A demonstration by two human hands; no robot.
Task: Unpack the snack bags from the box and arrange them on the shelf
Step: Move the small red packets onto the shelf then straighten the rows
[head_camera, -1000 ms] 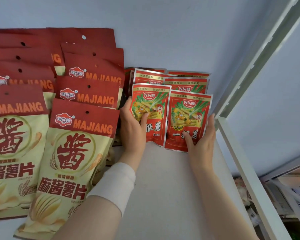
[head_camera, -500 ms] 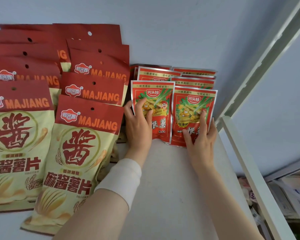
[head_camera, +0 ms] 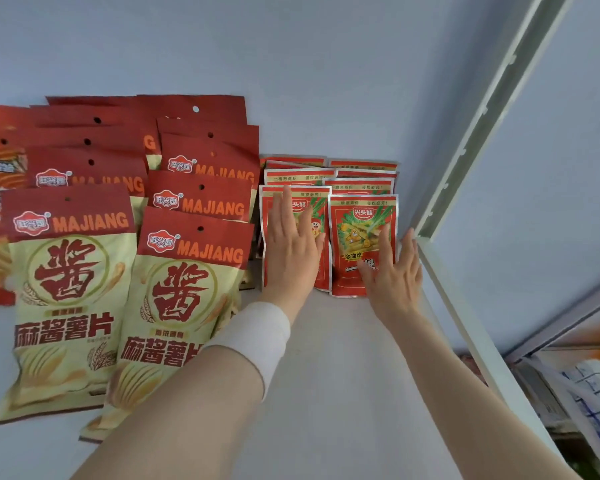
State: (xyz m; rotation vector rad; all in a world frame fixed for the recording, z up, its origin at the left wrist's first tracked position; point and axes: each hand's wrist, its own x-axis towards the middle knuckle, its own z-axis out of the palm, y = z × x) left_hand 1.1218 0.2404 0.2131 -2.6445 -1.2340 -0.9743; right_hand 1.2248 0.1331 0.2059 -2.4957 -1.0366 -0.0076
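Observation:
Two rows of small red snack bags stand at the back right of the white shelf (head_camera: 343, 358). My left hand (head_camera: 291, 247) lies flat with straight fingers on the front bag of the left row (head_camera: 317, 216). My right hand (head_camera: 392, 271) presses with straight fingers on the lower part of the front bag of the right row (head_camera: 357, 230). More of the same small bags (head_camera: 361, 183) are stacked behind both. The box is not in view.
Large red and cream MAJIANG chip bags (head_camera: 184, 289) fill the left of the shelf in overlapping rows. A white shelf post (head_camera: 465, 327) runs along the right edge, close to my right hand. Another shelf with goods (head_camera: 589, 386) shows lower right.
Both hands have gone from gripping the two front small bags to lying flat on them. The bags have been pushed back against the rows behind. The camera has tilted up.

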